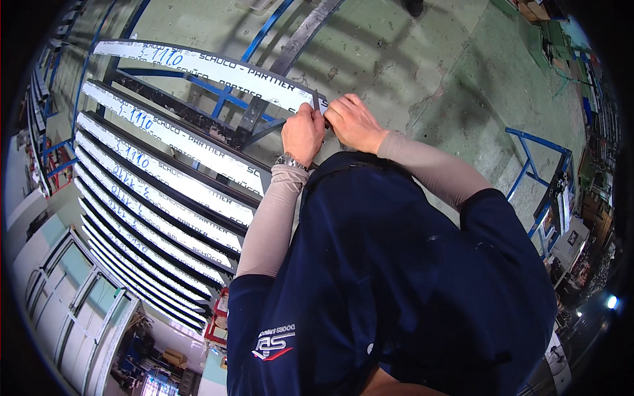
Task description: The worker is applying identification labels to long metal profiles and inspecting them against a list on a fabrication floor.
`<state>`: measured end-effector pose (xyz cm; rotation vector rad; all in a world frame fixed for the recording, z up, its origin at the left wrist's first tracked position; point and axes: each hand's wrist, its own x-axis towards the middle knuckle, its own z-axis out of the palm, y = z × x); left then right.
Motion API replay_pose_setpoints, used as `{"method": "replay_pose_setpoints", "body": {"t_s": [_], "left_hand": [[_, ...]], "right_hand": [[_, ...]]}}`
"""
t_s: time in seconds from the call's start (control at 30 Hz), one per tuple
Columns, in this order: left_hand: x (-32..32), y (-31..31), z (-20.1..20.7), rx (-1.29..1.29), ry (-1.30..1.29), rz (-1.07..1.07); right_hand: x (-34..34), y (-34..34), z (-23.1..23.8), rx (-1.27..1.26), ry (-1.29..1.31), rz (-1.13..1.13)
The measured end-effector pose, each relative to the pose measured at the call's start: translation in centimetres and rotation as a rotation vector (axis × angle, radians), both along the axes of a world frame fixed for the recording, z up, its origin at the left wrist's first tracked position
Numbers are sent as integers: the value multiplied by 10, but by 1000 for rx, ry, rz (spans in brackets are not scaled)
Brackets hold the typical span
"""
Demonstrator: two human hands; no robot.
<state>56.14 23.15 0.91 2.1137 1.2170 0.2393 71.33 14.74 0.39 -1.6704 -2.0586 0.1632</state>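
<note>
Both my hands meet at the near right end of a long profile (pixel 218 66), which has white printed film on its face and dark edges. My left hand (pixel 304 134) is closed, thumb up, with a thin dark strip (pixel 316 99) rising from its fingers beside the profile's end. Against that same end my right hand (pixel 355 123) has its fingers bent and pressed together. What lies between its fingertips is hidden. The two hands almost touch.
Several similar film-covered profiles (pixel 178 138) lie in a row to my left on a rack with blue bars (pixel 224 99). A blue metal frame (pixel 528 162) stands at the right. Pale frames (pixel 72 290) lean at the lower left. The floor (pixel 422 59) is green.
</note>
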Motion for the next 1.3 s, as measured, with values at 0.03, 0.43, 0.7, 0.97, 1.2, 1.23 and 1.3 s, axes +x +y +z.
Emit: {"method": "replay_pose_setpoints", "body": {"t_s": [0.03,0.43,0.7,0.97,1.2,1.23,1.3], "left_hand": [[0,0,1,-10,-4,-10],[0,-4,5,-34,-24,28],[5,-7,8,-15,41,36],[8,-7,9,-24,104,20],[13,-5,11,-13,93,46],[14,-4,12,-20,95,50],[15,-3,12,-27,97,56]], "right_hand": [[3,5,1,-5,5,1],[13,-7,12,-211,453,-38],[7,-2,4,-244,408,-59],[3,0,-7,-79,207,-36],[5,6,-2,5,156,-79],[5,8,-3,13,139,-90],[7,11,-4,19,138,-86]]}}
